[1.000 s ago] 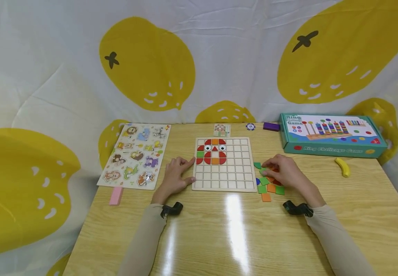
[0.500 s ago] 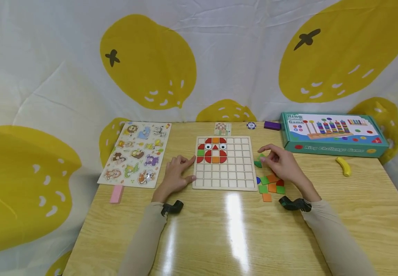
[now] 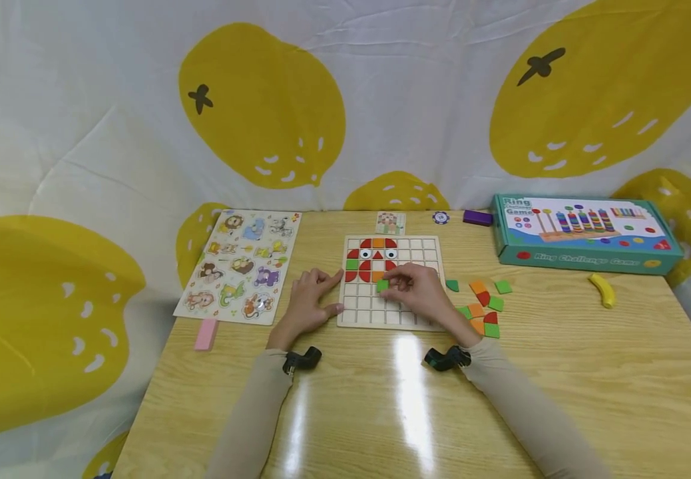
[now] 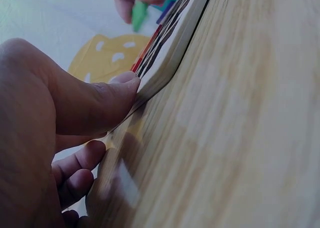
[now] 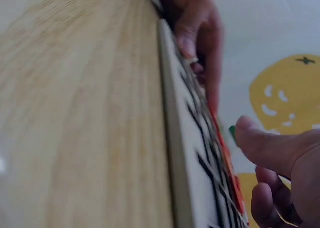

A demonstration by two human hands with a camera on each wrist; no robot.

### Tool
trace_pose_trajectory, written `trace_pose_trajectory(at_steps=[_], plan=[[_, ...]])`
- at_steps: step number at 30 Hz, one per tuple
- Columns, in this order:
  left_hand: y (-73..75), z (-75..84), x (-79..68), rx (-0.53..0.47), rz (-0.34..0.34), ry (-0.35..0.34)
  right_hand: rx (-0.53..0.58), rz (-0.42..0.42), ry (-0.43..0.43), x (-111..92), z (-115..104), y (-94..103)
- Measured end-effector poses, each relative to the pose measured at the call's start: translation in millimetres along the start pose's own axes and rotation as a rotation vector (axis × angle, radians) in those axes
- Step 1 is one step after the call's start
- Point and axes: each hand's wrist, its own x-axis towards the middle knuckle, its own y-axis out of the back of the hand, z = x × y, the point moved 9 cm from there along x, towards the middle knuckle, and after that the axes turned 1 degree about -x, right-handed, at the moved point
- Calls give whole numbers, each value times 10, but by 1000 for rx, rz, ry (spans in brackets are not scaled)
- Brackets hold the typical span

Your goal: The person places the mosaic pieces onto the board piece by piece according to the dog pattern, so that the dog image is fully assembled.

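Observation:
My right hand [image 3: 420,291] pinches a green square tile [image 3: 383,286] just above the gridded wooden board [image 3: 390,318]. The tile's edge [image 5: 232,131] shows beside my right thumb in the right wrist view. Red, orange, green and eye-printed tiles [image 3: 378,244] fill some cells at the board's upper left. Along the board's left edge, my left hand [image 3: 308,303] rests with its thumb and index finger spread apart, both touching the frame. In the left wrist view, the left thumb [image 4: 95,100] presses against the board's side [image 4: 165,70].
Loose green, orange and red tiles [image 3: 476,311] lie right of the board. Behind it are a pattern card [image 3: 391,223], a poker chip [image 3: 441,217] and a purple block [image 3: 477,218]. An animal puzzle [image 3: 239,266], pink block [image 3: 206,334], game box [image 3: 588,236] and toy banana [image 3: 602,291] lie around.
My right hand has picked up a green tile from the pile and moved left over the board. Some loose tiles shifted apart. My left hand has stayed at the board's edge.

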Motion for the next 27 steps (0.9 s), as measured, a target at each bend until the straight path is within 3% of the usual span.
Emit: trace_pose_trajectory(at_steps=[4, 11, 18, 22, 27], plan=[[-16, -3, 5, 2, -1, 5, -66, -10, 6, 6, 2, -109], [-25, -16, 12, 4, -7, 9, -54, -37, -32, 13, 56, -151], [-20, -3, 11, -5, -5, 8, -69, -50, 21, 19, 15, -137], [-28, 7, 5, -7, -3, 2, -43, -58, 56, -78, 0, 99], [-16, -12, -9, 8, -17, 15, -163, -100, 6, -331, 139, 611]])
